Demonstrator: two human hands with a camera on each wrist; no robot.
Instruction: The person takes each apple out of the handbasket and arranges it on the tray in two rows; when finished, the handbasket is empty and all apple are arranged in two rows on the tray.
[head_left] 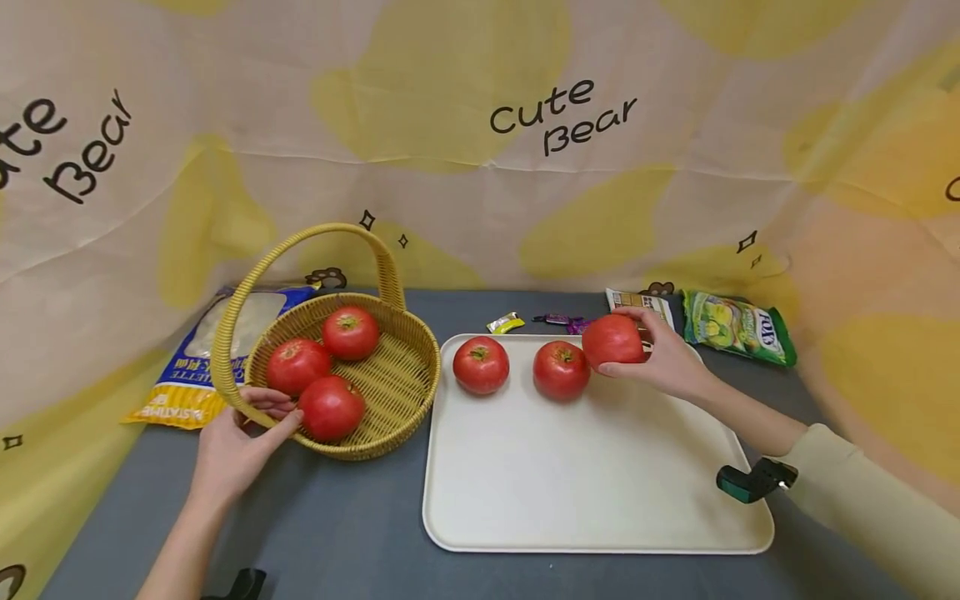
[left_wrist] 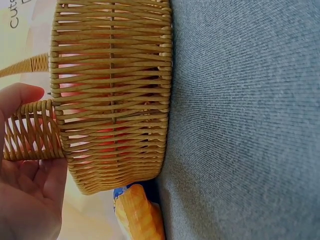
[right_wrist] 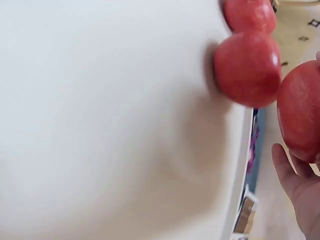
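My left hand grips the foot of the handle of a yellow wicker basket; in the left wrist view, thumb and fingers lie on either side of the woven handle. Three red tomatoes lie in the basket, towards its left side. Over the back of a white tray, my right hand holds another tomato, raised above the tray in the right wrist view. Just left of it a tomato sits on the tray, with one more tomato farther left.
Behind the basket lies a blue and yellow bag. A green snack packet and a white-brown packet lie beyond the tray's back right, and small wrapped candies along its back edge. A printed cloth hangs behind the grey table.
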